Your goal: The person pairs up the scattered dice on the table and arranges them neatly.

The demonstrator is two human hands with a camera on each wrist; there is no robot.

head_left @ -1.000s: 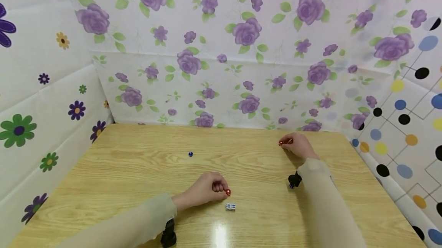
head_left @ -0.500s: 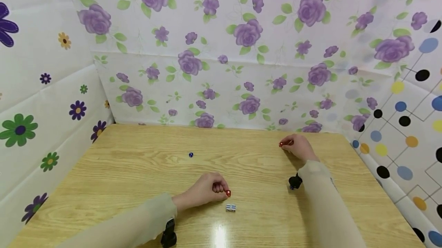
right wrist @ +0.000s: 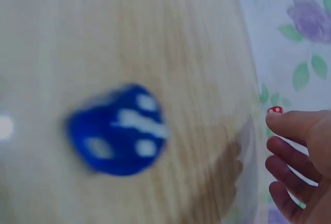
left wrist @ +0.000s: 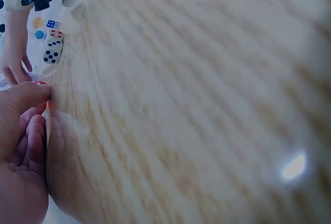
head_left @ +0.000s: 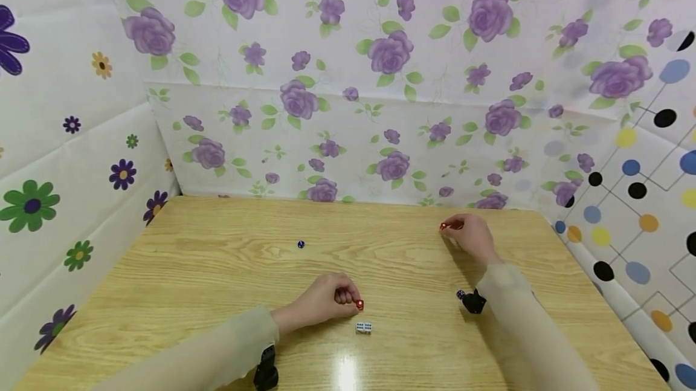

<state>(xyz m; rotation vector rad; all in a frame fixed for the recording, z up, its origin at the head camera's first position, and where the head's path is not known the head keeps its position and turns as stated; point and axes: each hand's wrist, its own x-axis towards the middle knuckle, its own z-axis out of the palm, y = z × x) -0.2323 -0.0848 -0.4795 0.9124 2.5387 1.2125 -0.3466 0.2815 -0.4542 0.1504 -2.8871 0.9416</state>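
Note:
Near the table's middle, my left hand [head_left: 323, 300] pinches a red die [head_left: 360, 304] between thumb and index finger, the other fingers curled in. Just in front of that die sit two white dice [head_left: 364, 327] side by side; in the left wrist view the white dice [left wrist: 53, 50] show dark and red pips. Toward the back right my right hand [head_left: 472, 237] pinches another red die [head_left: 443, 226] at its fingertips. In the right wrist view only a bit of this red die [right wrist: 275, 109] shows past the thumb. Whether it touches the table, I cannot tell.
One blue die [head_left: 301, 245] lies toward the back, left of centre. A second blue die [head_left: 460, 295] lies beside the black wrist camera [head_left: 475, 302] on my right arm. Flowered cloth [head_left: 348, 137] hangs behind the wooden table [head_left: 217, 246].
My right wrist and sleeve have shifted right and toward me, uncovering more of the blue die beside the wrist camera. The right hand's red die has moved barely at all. The left hand holds still.

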